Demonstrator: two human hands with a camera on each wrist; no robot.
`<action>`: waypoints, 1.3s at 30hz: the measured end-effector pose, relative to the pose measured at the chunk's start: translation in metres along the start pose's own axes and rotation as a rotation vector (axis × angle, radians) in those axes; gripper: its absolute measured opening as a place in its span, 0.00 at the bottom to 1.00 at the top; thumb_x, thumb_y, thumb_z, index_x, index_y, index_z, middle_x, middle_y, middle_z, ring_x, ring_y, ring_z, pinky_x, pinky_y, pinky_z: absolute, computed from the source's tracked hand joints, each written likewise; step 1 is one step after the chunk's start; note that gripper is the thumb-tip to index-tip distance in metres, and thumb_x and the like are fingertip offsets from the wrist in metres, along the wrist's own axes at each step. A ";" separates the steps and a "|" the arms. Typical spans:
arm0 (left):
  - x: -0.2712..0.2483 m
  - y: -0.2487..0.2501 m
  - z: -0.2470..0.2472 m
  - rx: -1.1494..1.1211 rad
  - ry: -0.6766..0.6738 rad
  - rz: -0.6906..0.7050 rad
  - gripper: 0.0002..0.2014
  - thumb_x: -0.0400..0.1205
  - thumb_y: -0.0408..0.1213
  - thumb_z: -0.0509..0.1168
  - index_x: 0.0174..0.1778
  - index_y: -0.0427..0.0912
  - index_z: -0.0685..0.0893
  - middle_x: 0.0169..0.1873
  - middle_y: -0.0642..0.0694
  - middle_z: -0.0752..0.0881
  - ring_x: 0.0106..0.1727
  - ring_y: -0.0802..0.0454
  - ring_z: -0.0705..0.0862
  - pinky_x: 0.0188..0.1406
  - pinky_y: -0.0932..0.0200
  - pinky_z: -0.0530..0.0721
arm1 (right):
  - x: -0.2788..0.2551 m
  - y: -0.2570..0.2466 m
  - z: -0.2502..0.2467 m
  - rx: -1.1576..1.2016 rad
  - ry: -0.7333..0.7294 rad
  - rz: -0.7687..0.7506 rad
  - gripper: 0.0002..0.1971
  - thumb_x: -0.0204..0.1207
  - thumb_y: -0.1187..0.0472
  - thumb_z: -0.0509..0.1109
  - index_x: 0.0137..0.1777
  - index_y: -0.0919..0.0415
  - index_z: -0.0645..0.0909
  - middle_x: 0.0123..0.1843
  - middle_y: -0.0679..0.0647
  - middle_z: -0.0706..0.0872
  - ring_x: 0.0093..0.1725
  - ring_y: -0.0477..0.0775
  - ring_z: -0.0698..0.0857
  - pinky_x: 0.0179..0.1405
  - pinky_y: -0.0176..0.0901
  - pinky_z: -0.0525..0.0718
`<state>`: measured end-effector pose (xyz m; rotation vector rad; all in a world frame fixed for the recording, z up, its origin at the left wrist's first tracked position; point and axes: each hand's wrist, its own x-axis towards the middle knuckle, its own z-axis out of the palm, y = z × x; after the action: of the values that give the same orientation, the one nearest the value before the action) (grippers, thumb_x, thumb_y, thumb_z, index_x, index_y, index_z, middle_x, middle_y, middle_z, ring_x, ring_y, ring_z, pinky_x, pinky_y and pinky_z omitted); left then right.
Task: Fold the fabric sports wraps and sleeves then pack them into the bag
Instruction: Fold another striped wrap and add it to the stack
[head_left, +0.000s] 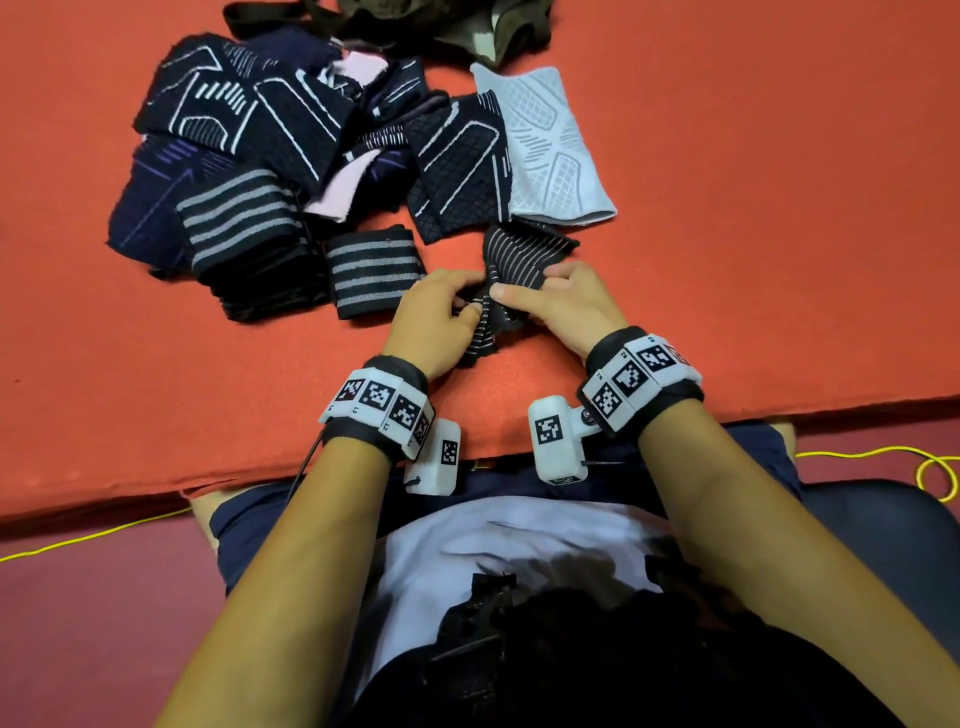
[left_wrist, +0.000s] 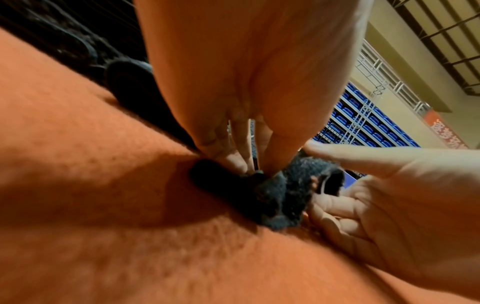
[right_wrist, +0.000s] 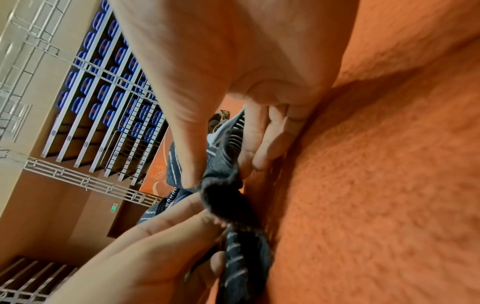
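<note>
Both hands held one dark striped wrap (head_left: 511, 265) on the orange mat (head_left: 727, 260), right in front of the person. The left hand (head_left: 434, 322) pinched the wrap's near end w/ thumb & fingers. The right hand (head_left: 563, 306) gripped the middle part, thumb on top, fingers curled under. The wrap was twisted & bunched between them. Just left of it lay a folded black wrap w/ grey stripes (head_left: 371, 273). Behind that sat a pile of dark sleeves (head_left: 234, 156) & a light blue sleeve (head_left: 545, 145). The camo bag (head_left: 467, 26) lay at the far edge.
</note>
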<state>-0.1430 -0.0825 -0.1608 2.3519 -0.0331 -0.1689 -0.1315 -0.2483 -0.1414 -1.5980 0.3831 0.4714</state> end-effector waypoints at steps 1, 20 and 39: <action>0.001 0.001 0.001 0.013 -0.010 0.004 0.20 0.82 0.31 0.67 0.71 0.44 0.84 0.59 0.44 0.85 0.51 0.54 0.81 0.62 0.63 0.74 | -0.003 -0.002 0.000 -0.005 -0.030 -0.024 0.18 0.71 0.72 0.81 0.47 0.60 0.73 0.42 0.53 0.88 0.33 0.38 0.88 0.36 0.31 0.85; 0.000 0.002 0.000 0.087 -0.065 -0.055 0.09 0.77 0.40 0.75 0.48 0.46 0.82 0.55 0.46 0.77 0.60 0.47 0.75 0.64 0.56 0.72 | 0.005 0.003 -0.006 -0.067 0.076 -0.049 0.19 0.67 0.73 0.68 0.53 0.55 0.89 0.43 0.56 0.91 0.42 0.55 0.89 0.52 0.56 0.88; -0.001 -0.009 -0.022 -0.083 0.104 -0.118 0.07 0.81 0.45 0.71 0.40 0.46 0.88 0.32 0.55 0.86 0.37 0.60 0.82 0.43 0.61 0.79 | 0.021 0.017 -0.031 -0.289 0.319 -0.162 0.24 0.64 0.61 0.64 0.59 0.49 0.89 0.49 0.46 0.92 0.52 0.52 0.89 0.60 0.57 0.87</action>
<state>-0.1411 -0.0606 -0.1521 2.2772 0.1608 -0.1026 -0.1195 -0.2797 -0.1650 -1.9761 0.4345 0.1493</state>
